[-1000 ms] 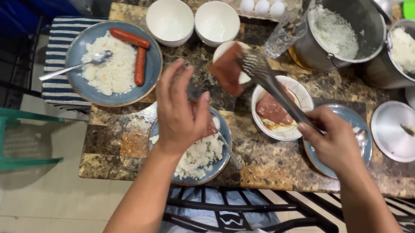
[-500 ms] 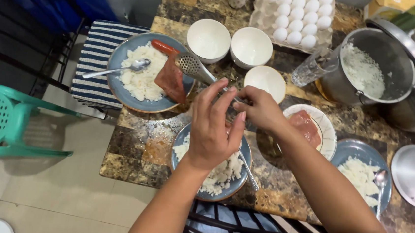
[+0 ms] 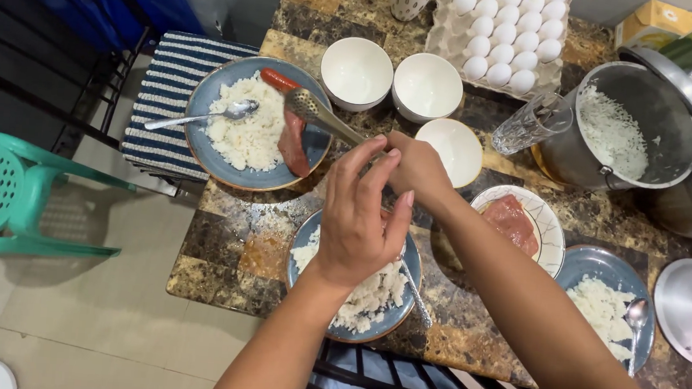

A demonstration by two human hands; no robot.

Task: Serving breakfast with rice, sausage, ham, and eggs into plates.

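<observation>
Since the earlier frame the slice of ham [image 3: 291, 143] has come down from above the rice and now lies on the blue plate [image 3: 205, 101] at upper left of the frame, beside the rice [image 3: 242, 131] and below a red sausage [image 3: 279, 79]. The metal tongs [image 3: 325, 117] still reach over this plate, tips at the upper end of the ham; whether the tips remain closed on it cannot be told. The right hand [image 3: 418, 166], at frame centre, has its grip wrapped around the tong handles. The left hand [image 3: 359, 220] hovers just below it, fingers spread apart and holding nothing, above a second blue plate of rice [image 3: 406, 261] at the near edge of the bench [image 3: 227, 243]. A spoon [image 3: 200, 114] rests on the upper-left plate, which sits on a striped cloth [image 3: 165, 81]. Two white bowls [image 3: 356, 73] stand above centre, a third [image 3: 453, 149] just right of the right hand. A white plate [image 3: 553, 231] with more ham lies right of centre, a third blue plate of rice [image 3: 595, 268] lower right. An egg tray [image 3: 503, 34] and two metal pots [image 3: 614, 129] occupy the upper right.
</observation>
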